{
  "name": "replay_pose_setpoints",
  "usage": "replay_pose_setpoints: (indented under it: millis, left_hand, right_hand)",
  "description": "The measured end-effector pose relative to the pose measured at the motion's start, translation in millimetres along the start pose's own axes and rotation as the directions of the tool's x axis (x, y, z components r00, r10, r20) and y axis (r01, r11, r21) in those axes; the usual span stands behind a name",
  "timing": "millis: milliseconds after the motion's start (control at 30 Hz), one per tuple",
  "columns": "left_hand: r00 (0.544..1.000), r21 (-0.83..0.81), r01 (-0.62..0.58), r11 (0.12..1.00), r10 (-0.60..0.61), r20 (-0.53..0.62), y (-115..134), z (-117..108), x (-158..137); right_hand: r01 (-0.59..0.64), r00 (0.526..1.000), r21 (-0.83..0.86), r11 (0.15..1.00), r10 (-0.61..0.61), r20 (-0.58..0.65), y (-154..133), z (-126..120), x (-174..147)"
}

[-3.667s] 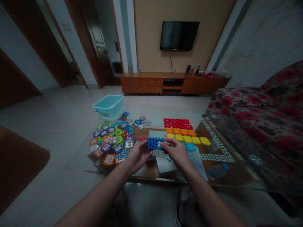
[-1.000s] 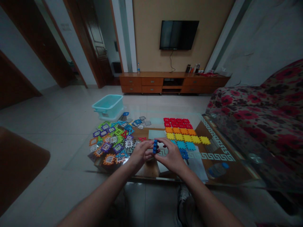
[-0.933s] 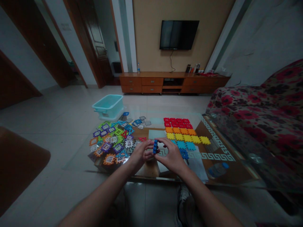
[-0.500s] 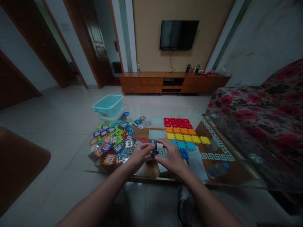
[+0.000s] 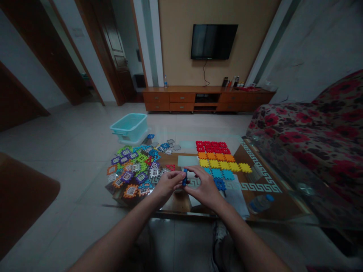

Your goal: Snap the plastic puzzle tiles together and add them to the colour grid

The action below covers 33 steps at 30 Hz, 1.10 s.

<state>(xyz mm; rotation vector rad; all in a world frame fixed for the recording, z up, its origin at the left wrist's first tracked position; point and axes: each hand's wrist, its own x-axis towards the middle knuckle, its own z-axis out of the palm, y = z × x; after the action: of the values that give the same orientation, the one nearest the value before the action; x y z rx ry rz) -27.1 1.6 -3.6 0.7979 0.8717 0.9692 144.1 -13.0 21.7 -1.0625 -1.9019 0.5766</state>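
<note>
Left grip (image 5: 168, 185) and right grip (image 5: 206, 189) pinch a blue notched piece (image 5: 185, 178) edge-on between their fingertips, above the glossy glass desk (image 5: 244, 156); flat, tooth-edged yellow tiles (image 5: 224, 165) lie beyond the right grip.

blue piece (image 5: 185, 178): partly covered by hands (image 5: 168, 186) (image 5: 205, 189) | sofa (image 5: 306, 118): cut off, right edge

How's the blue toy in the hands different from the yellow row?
The blue toy is held between the left hand and right hand; the yellow row lies flat on the glass table. The blue toy is turned edge-on, while the yellow row shows its wide faces. The blue toy is darker; the yellow row is bright.
</note>
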Motion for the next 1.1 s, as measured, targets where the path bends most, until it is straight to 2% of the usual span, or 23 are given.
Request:
replay_pose_setpoints:
  millis: [1100]
  left_hand:
    - [1.0, 0.08, -0.004, 0.997, 0.006, -0.029, 10, 8, -8]
  right_hand:
    - [-0.03, 0.999, 0.03, 0.999, 0.029, 0.013, 2, 0, 0]
